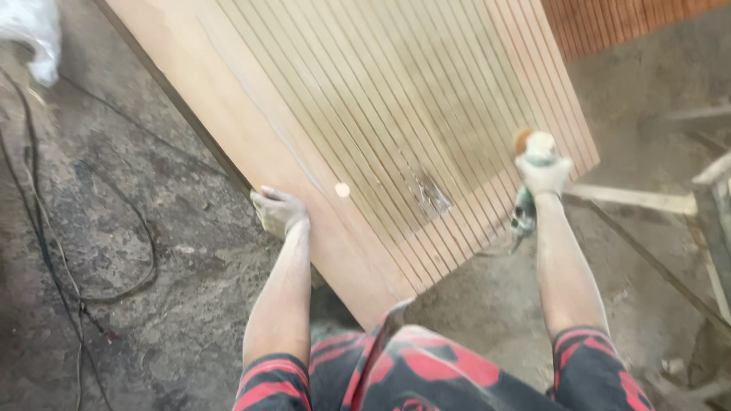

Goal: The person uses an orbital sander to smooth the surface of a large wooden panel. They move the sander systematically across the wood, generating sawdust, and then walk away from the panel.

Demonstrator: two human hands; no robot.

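Head view, looking down. Large light-brown wooden panel with parallel grooves (396, 114) lies slanted over a dusty grey concrete floor (114, 251), near corner pointing toward the person. Left hand (278, 209), dust-coated, grips the panel's plain left edge, fingers curled together over it. Right hand (542, 173) closed around a small handheld power sander with an orange-tan round head (531, 148), fingers wrapped on its body; tool sits at the panel's right edge, on the grooved part. Scuffed pale patch (432, 194) on grooves between the hands. Black cables (84, 289) trail on floor, left. Red-and-black patterned sleeves (426, 373) below.
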